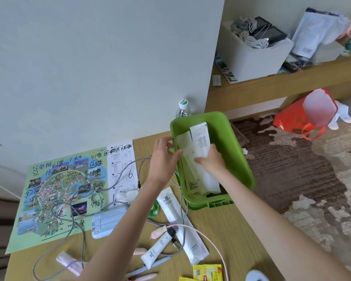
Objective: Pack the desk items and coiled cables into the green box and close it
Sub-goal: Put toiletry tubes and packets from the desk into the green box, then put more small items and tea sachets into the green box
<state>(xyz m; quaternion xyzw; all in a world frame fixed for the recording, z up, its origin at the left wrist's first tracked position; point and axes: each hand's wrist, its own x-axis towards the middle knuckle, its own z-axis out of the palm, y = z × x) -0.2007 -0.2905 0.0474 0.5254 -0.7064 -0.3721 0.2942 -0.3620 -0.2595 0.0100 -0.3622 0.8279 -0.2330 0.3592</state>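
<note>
The green box stands open at the desk's right edge, with several flat white packets lying inside it. My right hand is inside the box and presses down on the packets with fingers spread. My left hand hovers at the box's left rim, fingers relaxed, touching the edge of a packet. On the desk lie a grey cable, a pink cable, a white tube, more white packets, a pale blue card and yellow sachets.
A marked-up green map and a printed sheet cover the desk's left. A water bottle stands behind the box by the wall. A shelf holds a white bin with cables. A red bag sits on the carpet.
</note>
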